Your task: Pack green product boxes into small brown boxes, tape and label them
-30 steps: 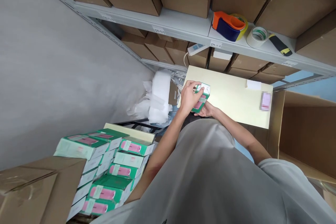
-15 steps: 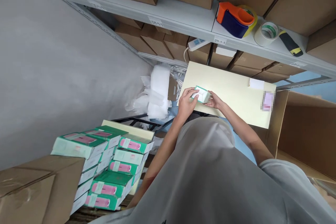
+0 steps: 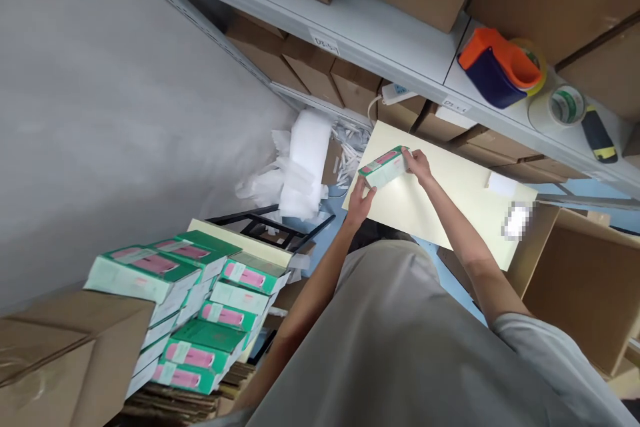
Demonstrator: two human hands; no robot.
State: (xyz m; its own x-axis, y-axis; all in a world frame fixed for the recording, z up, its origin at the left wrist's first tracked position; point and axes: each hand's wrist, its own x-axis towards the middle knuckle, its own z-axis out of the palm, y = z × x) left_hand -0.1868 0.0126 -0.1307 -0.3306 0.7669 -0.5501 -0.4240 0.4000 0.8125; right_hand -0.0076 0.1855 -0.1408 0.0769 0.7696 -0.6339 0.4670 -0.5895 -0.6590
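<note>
- The green box (image 3: 384, 168) is held over the left end of the cream table (image 3: 450, 207).
- My right hand (image 3: 419, 164) pinches its far end, fingers pressed together.
- My left hand (image 3: 361, 199) touches its near end from below; whether it grips, I cannot tell.
- A stack of similar boxes (image 3: 200, 307) lies well apart on my left.

Seen from one head-worn camera only, looking forward and steeply down over the grey shirt (image 3: 400, 347); left hand (image 3: 361, 199), right hand (image 3: 418, 164) and green box (image 3: 385, 168) near, mid-frame; pale tabletop (image 3: 440, 210) and metal shelf (image 3: 380, 40) beyond, tilted.
</note>
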